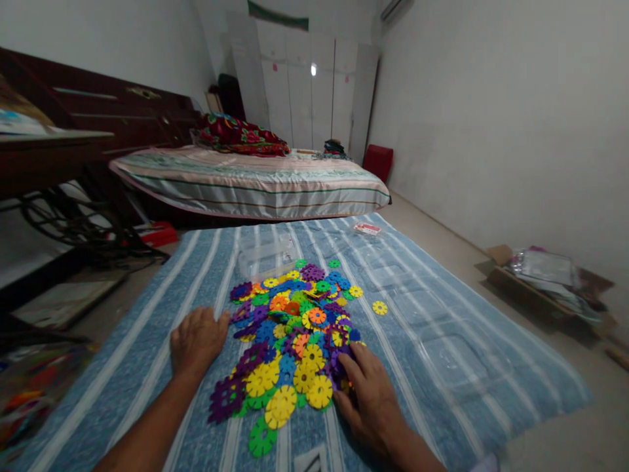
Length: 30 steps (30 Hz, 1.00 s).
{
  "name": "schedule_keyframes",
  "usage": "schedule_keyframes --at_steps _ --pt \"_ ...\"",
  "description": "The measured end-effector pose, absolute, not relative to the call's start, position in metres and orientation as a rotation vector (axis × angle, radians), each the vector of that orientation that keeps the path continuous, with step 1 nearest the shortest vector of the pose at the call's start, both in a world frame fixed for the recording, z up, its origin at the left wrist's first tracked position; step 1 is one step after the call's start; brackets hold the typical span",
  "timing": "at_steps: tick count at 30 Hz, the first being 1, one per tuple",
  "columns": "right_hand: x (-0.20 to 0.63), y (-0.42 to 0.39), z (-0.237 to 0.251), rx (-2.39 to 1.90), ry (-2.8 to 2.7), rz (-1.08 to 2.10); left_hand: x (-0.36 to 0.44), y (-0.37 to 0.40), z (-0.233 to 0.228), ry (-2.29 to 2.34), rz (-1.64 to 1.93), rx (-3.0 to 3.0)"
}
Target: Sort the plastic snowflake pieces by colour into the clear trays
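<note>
A heap of plastic snowflake discs (295, 328) in yellow, purple, green, blue and orange lies on the striped blue cloth (157, 354). To the left of the heap, my left hand (199, 337) rests palm down on the cloth, thumb toward the discs, holding nothing. My right hand (368, 393) is at the heap's right edge, thumb and fingers apart, fingertips touching purple discs (339, 360). A green disc (263, 436) lies at the near end, and a yellow disc (380, 307) sits apart on the right.
A clear plastic container (265, 252) stands behind the heap. Several clear lids (457, 360) lie to the right, with a small red-and-white card (367, 229) at the far edge. Beyond is a bed (255, 187); an open cardboard box (545, 288) sits on the floor at right.
</note>
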State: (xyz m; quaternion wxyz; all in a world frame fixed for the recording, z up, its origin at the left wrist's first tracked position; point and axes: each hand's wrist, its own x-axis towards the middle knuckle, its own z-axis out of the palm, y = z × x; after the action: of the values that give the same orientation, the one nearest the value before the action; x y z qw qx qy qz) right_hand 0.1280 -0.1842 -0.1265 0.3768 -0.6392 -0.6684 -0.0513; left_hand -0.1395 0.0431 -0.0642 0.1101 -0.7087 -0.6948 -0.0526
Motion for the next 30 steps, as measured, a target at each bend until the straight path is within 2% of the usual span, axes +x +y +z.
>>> schedule_keyframes --at_steps 8,30 --pt "0.132 -0.152 -0.118 -1.607 -1.704 -0.119 -0.141 0.043 -0.066 -2.050 -0.176 -2.108" --pt "0.145 -0.153 -0.105 -1.427 -1.656 0.038 -0.136 0.038 -0.066 -2.072 -0.191 -2.093"
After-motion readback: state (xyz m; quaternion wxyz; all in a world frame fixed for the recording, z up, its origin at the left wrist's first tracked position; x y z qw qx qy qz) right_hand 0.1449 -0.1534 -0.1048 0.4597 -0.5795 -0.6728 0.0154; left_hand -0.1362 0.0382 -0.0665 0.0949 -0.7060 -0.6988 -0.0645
